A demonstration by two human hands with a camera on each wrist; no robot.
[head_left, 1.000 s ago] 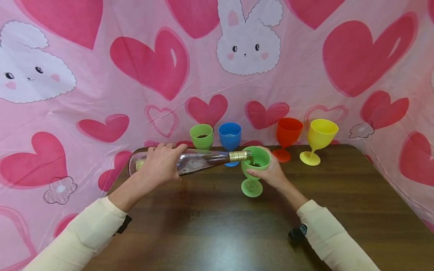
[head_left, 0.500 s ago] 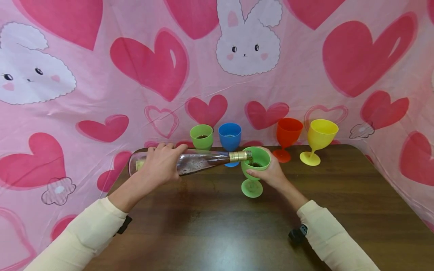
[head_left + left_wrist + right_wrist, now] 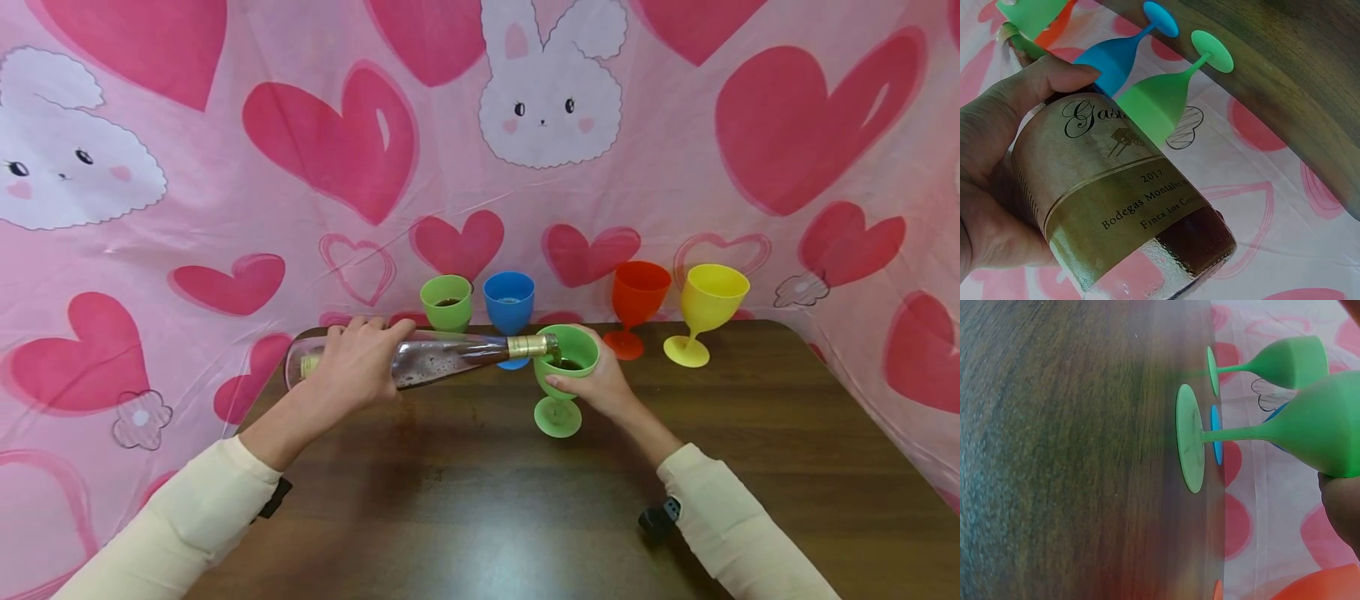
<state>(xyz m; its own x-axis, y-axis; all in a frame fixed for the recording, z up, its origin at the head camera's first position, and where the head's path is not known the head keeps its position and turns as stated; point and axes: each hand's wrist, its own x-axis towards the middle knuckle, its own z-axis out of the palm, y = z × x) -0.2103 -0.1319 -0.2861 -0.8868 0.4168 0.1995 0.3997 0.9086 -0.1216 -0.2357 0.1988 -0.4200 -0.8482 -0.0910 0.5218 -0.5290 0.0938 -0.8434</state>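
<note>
A left hand [image 3: 360, 358] gripped a tipped bottle [image 3: 446, 357], its mouth [image 3: 552, 342] over a green cup [image 3: 557, 387] held in the right hand [image 3: 606, 380], apparently to keep drink [image 3: 568, 365] off the table [image 3: 675, 433]; a blue cup [image 3: 508, 314] and a red cup [image 3: 640, 297] stood behind.

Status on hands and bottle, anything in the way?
Left hand grips bottle. Right hand holds green goblet. Bottle tilted, mouth at goblet's rim. No obstruction visible between them.

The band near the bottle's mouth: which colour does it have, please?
The band is gold; it shows best in the head view.
</note>
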